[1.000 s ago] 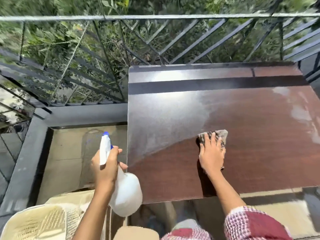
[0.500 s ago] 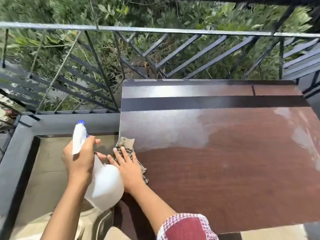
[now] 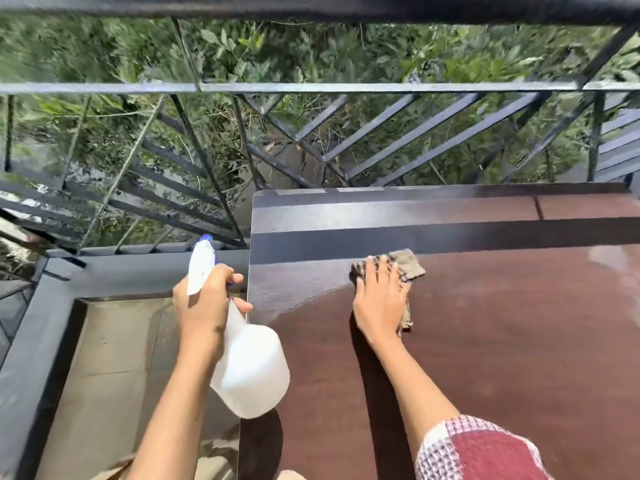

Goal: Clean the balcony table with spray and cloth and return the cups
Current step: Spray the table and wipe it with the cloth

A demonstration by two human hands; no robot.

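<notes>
The dark brown wooden table [image 3: 502, 341] fills the right half of the head view. My right hand [image 3: 381, 299] lies flat with straight fingers on a checked brown cloth [image 3: 407, 263] and presses it onto the tabletop near the far left part. My left hand [image 3: 204, 303] grips the neck of a white spray bottle [image 3: 249, 372] with a blue-tipped nozzle, held in the air at the table's left edge. A pale dull patch remains on the top near the left edge, beside the cloth. No cups are in view.
A grey metal railing [image 3: 311, 87] runs along the far side and the left, with green bushes beyond it. The tiled balcony floor [image 3: 114, 368] lies left of the table, bounded by a grey kerb [image 3: 41, 341].
My right hand slid the cloth from the table's left edge back toward the middle and farther away. The dull patch shrank. The view tilted down; the bottle stayed in my left hand.
</notes>
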